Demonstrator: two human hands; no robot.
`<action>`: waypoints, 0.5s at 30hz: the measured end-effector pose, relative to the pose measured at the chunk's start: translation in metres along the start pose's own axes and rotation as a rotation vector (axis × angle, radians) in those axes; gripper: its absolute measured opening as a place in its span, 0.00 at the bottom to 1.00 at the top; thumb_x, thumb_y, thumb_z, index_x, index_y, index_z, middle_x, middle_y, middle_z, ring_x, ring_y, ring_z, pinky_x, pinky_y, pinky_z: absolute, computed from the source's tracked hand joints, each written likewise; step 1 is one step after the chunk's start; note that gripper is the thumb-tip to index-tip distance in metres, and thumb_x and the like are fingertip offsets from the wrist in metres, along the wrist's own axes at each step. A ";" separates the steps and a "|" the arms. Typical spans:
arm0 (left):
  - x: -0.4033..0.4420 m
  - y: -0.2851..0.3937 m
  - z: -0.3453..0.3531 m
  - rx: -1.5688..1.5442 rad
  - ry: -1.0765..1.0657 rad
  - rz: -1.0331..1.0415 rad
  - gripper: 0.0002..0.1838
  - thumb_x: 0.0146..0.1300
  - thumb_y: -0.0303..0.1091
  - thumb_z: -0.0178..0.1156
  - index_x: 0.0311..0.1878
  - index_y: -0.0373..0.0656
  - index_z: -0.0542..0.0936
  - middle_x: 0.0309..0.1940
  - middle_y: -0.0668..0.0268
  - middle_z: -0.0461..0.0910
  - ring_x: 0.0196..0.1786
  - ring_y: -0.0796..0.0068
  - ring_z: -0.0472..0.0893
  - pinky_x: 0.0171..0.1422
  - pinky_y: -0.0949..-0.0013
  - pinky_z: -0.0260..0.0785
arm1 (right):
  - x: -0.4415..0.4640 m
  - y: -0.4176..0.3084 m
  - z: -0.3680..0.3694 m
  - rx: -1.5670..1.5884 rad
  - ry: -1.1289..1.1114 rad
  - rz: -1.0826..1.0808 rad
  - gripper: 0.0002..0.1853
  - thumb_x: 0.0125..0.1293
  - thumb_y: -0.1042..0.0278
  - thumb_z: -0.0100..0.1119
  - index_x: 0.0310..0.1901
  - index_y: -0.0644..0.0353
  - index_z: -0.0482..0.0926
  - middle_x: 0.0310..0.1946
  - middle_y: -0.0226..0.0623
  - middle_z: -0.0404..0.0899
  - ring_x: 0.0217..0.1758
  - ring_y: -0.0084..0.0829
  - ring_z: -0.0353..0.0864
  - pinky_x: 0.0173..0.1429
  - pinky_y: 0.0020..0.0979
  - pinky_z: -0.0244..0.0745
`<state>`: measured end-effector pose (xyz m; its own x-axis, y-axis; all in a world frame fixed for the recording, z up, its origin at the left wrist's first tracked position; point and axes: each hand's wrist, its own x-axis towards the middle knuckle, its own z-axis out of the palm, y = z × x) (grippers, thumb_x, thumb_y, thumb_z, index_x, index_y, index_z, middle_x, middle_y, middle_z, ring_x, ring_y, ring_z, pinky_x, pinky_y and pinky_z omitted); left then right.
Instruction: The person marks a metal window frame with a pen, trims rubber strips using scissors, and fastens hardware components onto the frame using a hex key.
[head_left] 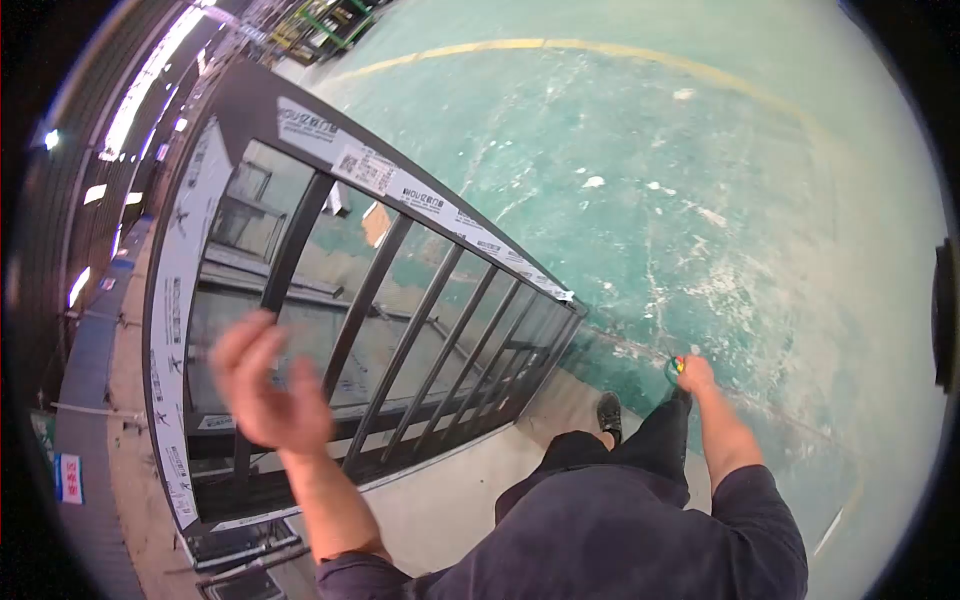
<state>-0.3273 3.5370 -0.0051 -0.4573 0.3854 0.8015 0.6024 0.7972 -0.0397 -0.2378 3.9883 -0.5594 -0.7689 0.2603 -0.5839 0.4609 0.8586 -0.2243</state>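
Note:
My left hand (270, 385) is raised in front of the dark barred frame (375, 300). Its fingers are apart, a little blurred, and nothing is in them. The frame stands upright, with printed white protective film (365, 168) along its top and side edges. Low on the right, beside my leg, my right hand (695, 374) is closed around a small green tool with red and yellow parts (677, 366); the rest of the tool is too small to make out.
More dark frames (240, 545) lie behind and below the barred frame. A green floor (620, 190) with a curved yellow line (500, 45) spreads ahead and right. A green rack (335, 25) stands far back. My shoe (609, 413) is near the frame's lower corner.

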 end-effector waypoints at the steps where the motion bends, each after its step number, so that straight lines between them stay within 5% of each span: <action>1: 0.030 -0.002 -0.010 0.172 0.010 0.122 0.14 0.60 0.22 0.62 0.50 0.33 0.81 0.56 0.51 0.78 0.61 0.53 0.76 0.67 0.52 0.69 | 0.019 -0.007 -0.008 -0.005 -0.022 -0.025 0.14 0.58 0.65 0.62 0.44 0.58 0.85 0.48 0.49 0.86 0.54 0.49 0.85 0.57 0.46 0.80; 3: 0.073 -0.009 -0.016 0.436 0.062 0.223 0.19 0.65 0.23 0.62 0.60 0.33 0.78 0.63 0.49 0.73 0.66 0.54 0.73 0.71 0.54 0.66 | 0.059 -0.028 -0.023 -0.017 0.024 -0.092 0.14 0.60 0.67 0.62 0.47 0.58 0.83 0.49 0.49 0.85 0.55 0.48 0.85 0.58 0.47 0.80; 5: 0.109 0.002 0.009 0.450 0.171 0.101 0.24 0.66 0.25 0.63 0.65 0.34 0.75 0.65 0.52 0.73 0.68 0.56 0.72 0.73 0.57 0.63 | 0.095 -0.047 -0.033 -0.046 -0.039 -0.181 0.15 0.62 0.70 0.59 0.51 0.58 0.81 0.51 0.49 0.84 0.56 0.50 0.84 0.59 0.48 0.79; 8: 0.126 -0.002 0.022 0.463 0.036 -0.149 0.28 0.68 0.25 0.62 0.71 0.36 0.70 0.66 0.54 0.74 0.69 0.61 0.72 0.77 0.61 0.58 | 0.130 -0.048 -0.013 0.137 0.536 -0.505 0.14 0.58 0.75 0.59 0.47 0.64 0.79 0.38 0.49 0.82 0.44 0.53 0.82 0.53 0.51 0.77; 9: 0.128 -0.004 0.019 0.658 -0.079 -0.179 0.28 0.67 0.26 0.64 0.71 0.36 0.71 0.65 0.54 0.74 0.69 0.62 0.72 0.76 0.61 0.59 | 0.136 -0.050 -0.016 0.145 0.518 -0.547 0.14 0.58 0.75 0.59 0.47 0.64 0.79 0.38 0.49 0.82 0.44 0.53 0.82 0.53 0.51 0.77; 11: 0.135 -0.003 0.029 0.614 -0.021 -0.184 0.30 0.65 0.33 0.68 0.69 0.39 0.73 0.62 0.53 0.77 0.65 0.56 0.75 0.70 0.59 0.65 | 0.143 -0.048 -0.033 0.238 0.102 -0.462 0.13 0.59 0.71 0.63 0.46 0.60 0.77 0.42 0.51 0.82 0.48 0.56 0.81 0.51 0.52 0.75; 15: 0.140 0.003 0.036 0.641 0.012 -0.228 0.30 0.63 0.30 0.69 0.68 0.39 0.74 0.62 0.54 0.76 0.65 0.57 0.75 0.70 0.60 0.66 | 0.138 -0.015 -0.051 0.326 -0.031 -0.549 0.15 0.53 0.67 0.69 0.39 0.61 0.76 0.39 0.52 0.81 0.46 0.57 0.81 0.49 0.51 0.75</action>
<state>-0.4131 3.6103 0.0859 -0.5176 0.1732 0.8379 -0.0164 0.9771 -0.2122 -0.3738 4.0334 -0.5974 -0.9204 -0.1965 -0.3381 0.1187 0.6833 -0.7204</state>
